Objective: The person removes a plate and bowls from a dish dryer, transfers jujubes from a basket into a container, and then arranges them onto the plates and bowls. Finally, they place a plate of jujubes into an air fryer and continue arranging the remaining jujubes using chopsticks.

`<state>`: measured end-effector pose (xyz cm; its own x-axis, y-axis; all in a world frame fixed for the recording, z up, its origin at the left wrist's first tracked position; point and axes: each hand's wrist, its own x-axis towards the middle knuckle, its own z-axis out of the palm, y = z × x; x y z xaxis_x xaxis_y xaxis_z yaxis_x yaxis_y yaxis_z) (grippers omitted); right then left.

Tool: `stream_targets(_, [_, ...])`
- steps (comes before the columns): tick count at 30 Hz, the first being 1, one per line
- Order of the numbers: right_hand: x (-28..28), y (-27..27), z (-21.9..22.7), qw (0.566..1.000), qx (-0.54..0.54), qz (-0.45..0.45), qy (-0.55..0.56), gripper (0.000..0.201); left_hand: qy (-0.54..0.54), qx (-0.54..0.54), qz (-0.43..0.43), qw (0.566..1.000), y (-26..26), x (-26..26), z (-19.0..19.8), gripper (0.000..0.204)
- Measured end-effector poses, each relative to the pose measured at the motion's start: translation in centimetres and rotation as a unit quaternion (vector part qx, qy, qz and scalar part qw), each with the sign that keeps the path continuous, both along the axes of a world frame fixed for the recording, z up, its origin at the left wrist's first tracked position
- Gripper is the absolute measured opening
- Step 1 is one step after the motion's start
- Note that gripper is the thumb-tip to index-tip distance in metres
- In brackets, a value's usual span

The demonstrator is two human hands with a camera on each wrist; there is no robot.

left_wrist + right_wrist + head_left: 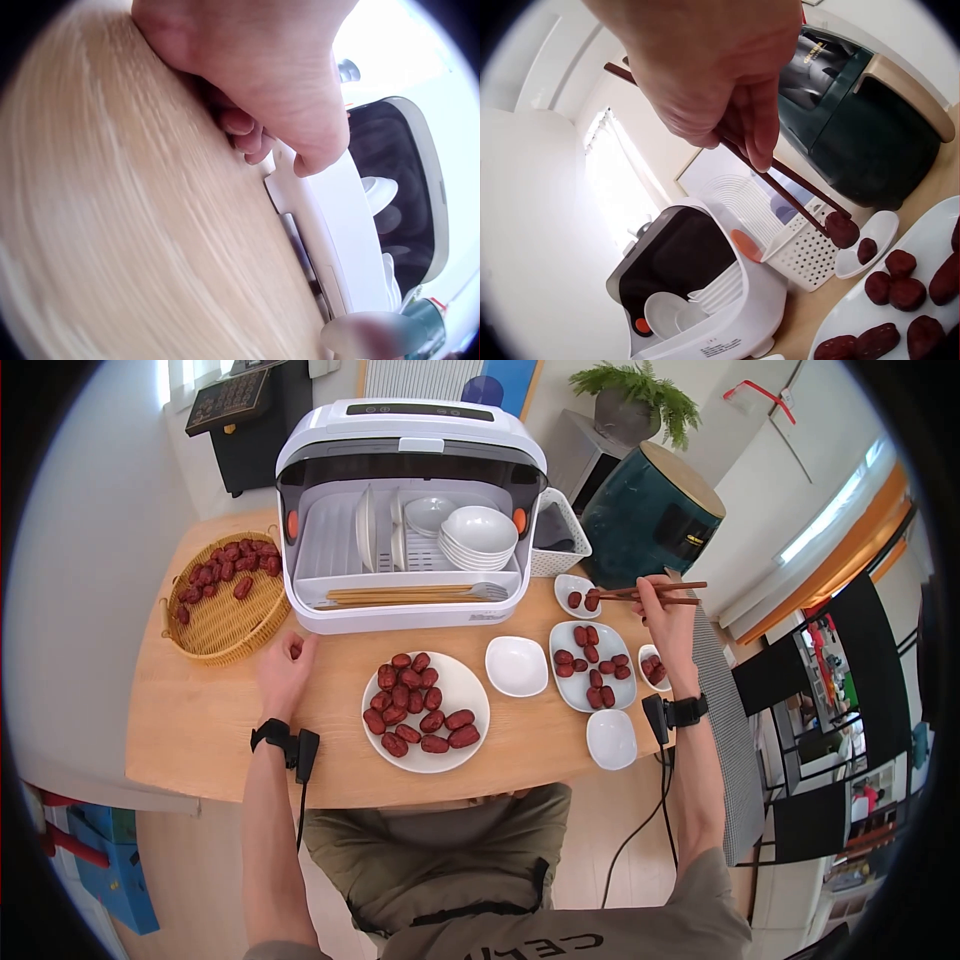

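Note:
My right hand [668, 625] holds a pair of brown chopsticks [799, 184]. Their tips pinch a red date [841, 229] over a small white dish [885, 225], where another date [867, 250] lies. Just in front, a pale square plate [566, 696] bears several dates in small clusters. My left hand [287, 675] rests on the wooden table by the front left corner of the white dish cabinet [400, 622], its fingers loosely curled and holding nothing. A round white plate [440, 760] heaped with dates stands between my arms.
At the left is a wicker basket [215, 628] of dates. Two small white bowls [516, 666] [611, 739] flank the square plate, and a small dish of dates [654, 668] sits at its right. Behind stand a perforated white basket [560, 563] and a dark green appliance [640, 510].

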<state>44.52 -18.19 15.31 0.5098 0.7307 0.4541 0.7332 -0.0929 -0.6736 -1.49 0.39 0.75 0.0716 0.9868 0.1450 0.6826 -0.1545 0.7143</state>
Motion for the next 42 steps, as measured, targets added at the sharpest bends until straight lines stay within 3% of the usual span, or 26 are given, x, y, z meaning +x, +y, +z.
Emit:
stream_targets(6, [2.3,1.4,-3.1,0.999,-0.016,-0.024,0.021,0.023,0.008,0.025,0.012,1.0,-0.1,0.0,-0.2,0.04])
stream_targets(11, [-1.4,0.5,-0.5,0.997,0.05,-0.012,0.065,0.021,-0.004,0.013,0.008,1.0,-0.2,0.1,0.0,0.042])
stream_targets(13, [-4.0,-0.4,0.2,0.988,0.094,0.055,0.109,0.018,0.01,0.01,0.018,1.0,0.0,-0.1,-0.3,0.043])
stream_targets(19, [-15.0,-3.8,2.3,0.954,-0.017,0.208,0.215,0.012,0.016,0.032,0.012,0.999,0.1,0.0,-0.6,0.045])
stream_targets(21, [-16.0,-3.7,1.0,0.955,-0.039,0.288,0.059,0.011,0.012,0.035,0.012,0.999,0.0,0.0,-0.5,0.045])
stream_targets(25, [-17.4,-2.9,-1.6,0.947,-0.068,0.296,0.1,0.01,0.014,0.034,0.009,0.999,-0.1,0.0,-0.3,0.043])
stream_targets(27, [-17.8,-2.6,-2.6,0.942,-0.076,0.278,0.171,0.012,0.018,0.03,0.01,0.999,0.0,0.0,-0.3,0.044])
stream_targets(33, [-18.3,-2.1,-2.9,0.952,-0.076,0.272,0.122,0.012,0.02,0.042,0.01,0.999,0.2,-0.1,-0.8,0.046])
stream_targets(42, [-18.0,-2.4,-2.5,0.95,-0.082,0.266,0.145,0.012,-0.001,0.017,0.012,1.0,0.3,0.0,-1.0,0.044])
